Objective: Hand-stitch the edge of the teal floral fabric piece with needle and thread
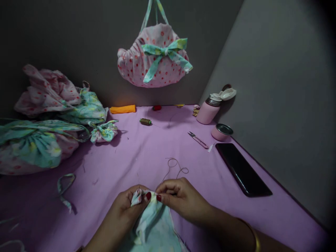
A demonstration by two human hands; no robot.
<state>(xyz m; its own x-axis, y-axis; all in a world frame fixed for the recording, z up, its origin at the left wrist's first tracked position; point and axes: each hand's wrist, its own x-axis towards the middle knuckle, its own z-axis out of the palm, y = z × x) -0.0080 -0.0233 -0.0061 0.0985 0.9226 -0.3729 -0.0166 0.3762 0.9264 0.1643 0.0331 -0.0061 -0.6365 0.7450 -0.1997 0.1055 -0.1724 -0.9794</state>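
My left hand (130, 204) pinches the gathered top edge of a mint-green floral fabric piece (157, 227), thumb on top. A small fold of pink-dotted cloth (137, 197) pokes up between its fingers. Close beside it, my right hand (185, 201) has thumb and fingertip closed on the same edge. Whether a needle is between those fingertips is too small to tell. A loose brown thread (173, 164) curls over the purple tablecloth (126, 157) just beyond my right fingers. The fabric's lower part hangs toward me and leaves the frame.
Several sewn pouches (34, 147) pile up on the left, near a fabric strip (63, 192). A dotted bag (157, 59) hangs at the back. Thread spools (145, 121), thread snips (198, 140), a pink flask (207, 112), a round cup (222, 132) and a phone (243, 169) lie beyond and right.
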